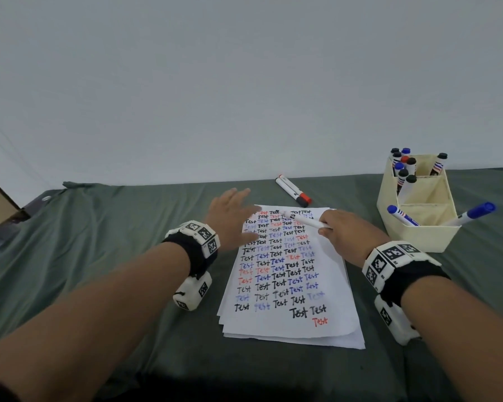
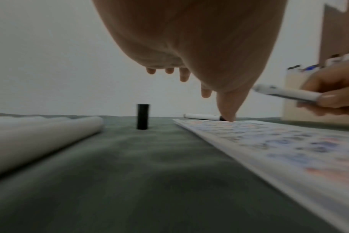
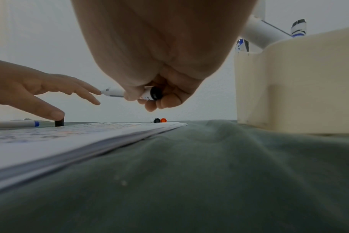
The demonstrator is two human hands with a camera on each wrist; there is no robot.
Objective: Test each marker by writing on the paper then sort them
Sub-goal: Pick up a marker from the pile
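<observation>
Marker sits uncapped in the right hand's pinch, hanging above the paper. Left hand spreads flat, thumb on the sheet's edge. Upright cap beside it could topple if brushed.

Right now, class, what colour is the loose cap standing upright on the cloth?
Black; the cap shows best in the left wrist view.

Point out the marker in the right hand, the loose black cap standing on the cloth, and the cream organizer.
marker (image 1: pixel 308 221), head view, mid white barrel.
black cap (image 2: pixel 142 116), left wrist view, middle of its side.
organizer (image 1: pixel 418 237), head view, front wall.
</observation>
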